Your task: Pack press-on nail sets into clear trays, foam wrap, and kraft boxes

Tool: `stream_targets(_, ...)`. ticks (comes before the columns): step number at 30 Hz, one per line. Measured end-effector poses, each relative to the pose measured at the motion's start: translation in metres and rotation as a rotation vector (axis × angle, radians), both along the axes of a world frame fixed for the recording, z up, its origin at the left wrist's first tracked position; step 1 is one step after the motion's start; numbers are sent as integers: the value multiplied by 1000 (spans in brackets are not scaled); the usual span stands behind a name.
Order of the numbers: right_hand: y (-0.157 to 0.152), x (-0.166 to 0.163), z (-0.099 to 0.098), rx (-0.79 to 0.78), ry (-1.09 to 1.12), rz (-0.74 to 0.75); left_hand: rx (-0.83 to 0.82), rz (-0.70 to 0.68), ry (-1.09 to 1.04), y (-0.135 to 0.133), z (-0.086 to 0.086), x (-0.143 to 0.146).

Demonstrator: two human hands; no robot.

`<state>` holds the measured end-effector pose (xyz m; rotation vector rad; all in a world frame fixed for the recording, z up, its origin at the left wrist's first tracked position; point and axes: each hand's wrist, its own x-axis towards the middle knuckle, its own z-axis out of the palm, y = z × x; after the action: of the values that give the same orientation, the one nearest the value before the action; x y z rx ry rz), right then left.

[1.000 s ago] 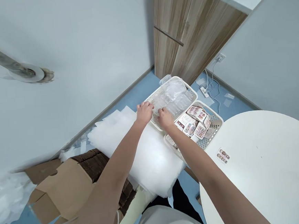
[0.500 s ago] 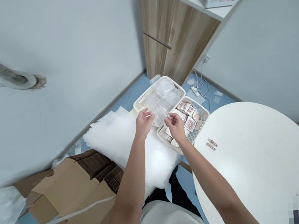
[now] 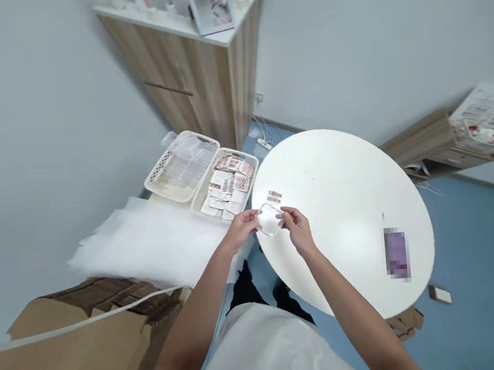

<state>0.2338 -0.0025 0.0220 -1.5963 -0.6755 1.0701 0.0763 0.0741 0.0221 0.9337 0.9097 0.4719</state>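
Between both hands is a small clear plastic case (image 3: 269,221), held over the near left edge of the round white table (image 3: 341,183). My left hand (image 3: 242,231) pinches its left side. With thumb and fingers, my right hand (image 3: 298,229) grips the right side. Just beyond the case, a card of press-on nails (image 3: 274,194) lies on the table, with two rows of nails showing. Left of the table stands a white basket of nail cards (image 3: 253,179). Beside that is another white basket (image 3: 157,189) with clear plastic pieces inside.
A stack of white foam sheets (image 3: 140,239) lies in front of the baskets. Cardboard boxes (image 3: 66,336) sit at lower left, crossed by a white strap (image 3: 111,313). A wood-grain cabinet (image 3: 177,65) fills the corner. A blurred purple object (image 3: 396,253) rests on the table's right.
My hands have moved from the baskets to above the table's edge, bringing the clear plastic case along. The view has turned to the right.
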Motion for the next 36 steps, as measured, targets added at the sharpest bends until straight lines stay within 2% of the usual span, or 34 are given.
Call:
stream_targets(2,-32,28,2,4,16,-66,-9,-92,6,-27,3,28)
stream_targets(5,-79,69,2,10,65,-127,-81,-127,-20,-68,2,69)
stream_targets(9,-139,115,-2,-1,172,-84,-165,-141,-73,-119,-4,115)
stream_targets(13,-187,146,-9,-43,225,-41,-162,-168,-35,-158,-11,153)
stream_targets(16,-208,161,-13,-50,226,-64,-94,-215,44,-176,-13,174)
stream_targets(21,-223,169,-13,-27,185,-164,-6,-189,146,-182,-7,186)
stream_targets(28,-229,157,-10,-3,73,-228,-62,-303,113,-174,-3,184)
stream_targets(31,-232,150,-8,-50,-124,-162,-88,-327,91,-173,-4,180)
stream_targets(36,-236,145,5,-29,-651,34,-125,-342,57,-169,-6,172)
